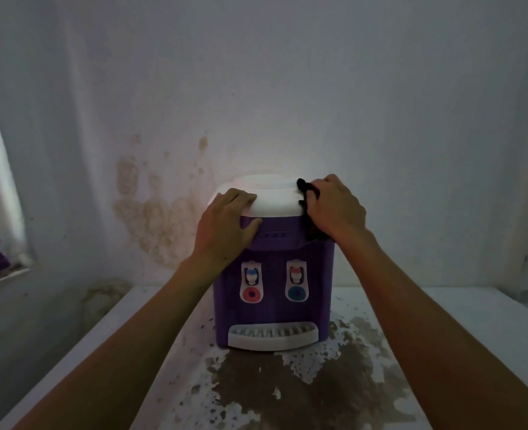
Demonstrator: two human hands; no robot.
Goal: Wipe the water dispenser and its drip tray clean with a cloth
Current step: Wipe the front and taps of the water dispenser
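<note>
wall (287,88) close behind dispenser (272,274) — sides open

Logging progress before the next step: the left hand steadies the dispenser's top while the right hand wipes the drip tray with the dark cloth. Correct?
Not quite. The right hand presses the dark cloth against the upper right side of the dispenser, by its white top, not the drip tray, which sits untouched at the base. The left hand does steady the top. The head view shows it.
</note>
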